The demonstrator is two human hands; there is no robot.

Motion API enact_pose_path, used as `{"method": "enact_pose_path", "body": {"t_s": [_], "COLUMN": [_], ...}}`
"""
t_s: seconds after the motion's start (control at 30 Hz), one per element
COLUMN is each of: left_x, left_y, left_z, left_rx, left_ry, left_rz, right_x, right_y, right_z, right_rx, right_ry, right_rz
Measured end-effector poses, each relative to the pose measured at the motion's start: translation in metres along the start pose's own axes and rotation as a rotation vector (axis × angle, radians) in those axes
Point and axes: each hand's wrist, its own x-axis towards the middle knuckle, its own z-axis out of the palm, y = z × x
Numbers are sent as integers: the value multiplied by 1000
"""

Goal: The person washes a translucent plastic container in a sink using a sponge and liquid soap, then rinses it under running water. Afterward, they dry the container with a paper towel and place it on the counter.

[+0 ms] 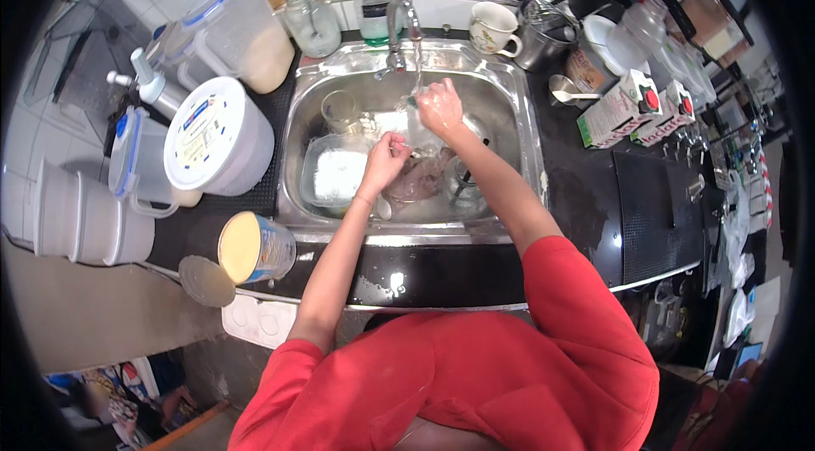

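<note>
Under the faucet (403,18), my right hand (439,106) is wet and curled, with a small dark-green edge, perhaps a scouring pad, at its fingers. Water runs from the spout beside it. My left hand (387,161) is lower in the steel sink (509,94), thumb and fingers drawn together; whether they pinch something thin is unclear. Below the hands lies a brownish, wet translucent item (417,180). A clear plastic container (337,171) sits left of my left hand, near a spoon (384,208). A glass jar (465,184) is partly behind my right forearm. A clear round vessel (339,108) rests farther back.
Left of the sink stand a lidded white tub (216,133), an opened can (258,247) and plastic pitchers (223,24). Behind are a glass jar (312,21) and a soap bottle (375,5). To the right are a mug (493,28), milk cartons (621,108) and a black mat (656,215).
</note>
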Motion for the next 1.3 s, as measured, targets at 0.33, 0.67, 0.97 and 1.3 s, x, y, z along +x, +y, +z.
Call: {"method": "enact_pose_path", "body": {"t_s": [0.33,0.67,0.97,1.3], "left_x": [27,30,-13,-10], "left_y": [32,31,85,44], "left_z": [50,-18,7,-30], "left_rx": [236,-581,-86,-875], "left_ry": [176,-367,-5,-118], "left_rz": [260,-148,111,-537], "right_x": [11,5,7,2], "right_y": [13,27,-1,7], "right_z": [-64,-70,-99,-96], "right_rx": [300,630,658,1566], "right_ry": [-81,318,56,369], "right_rz": [497,264,625,341]}}
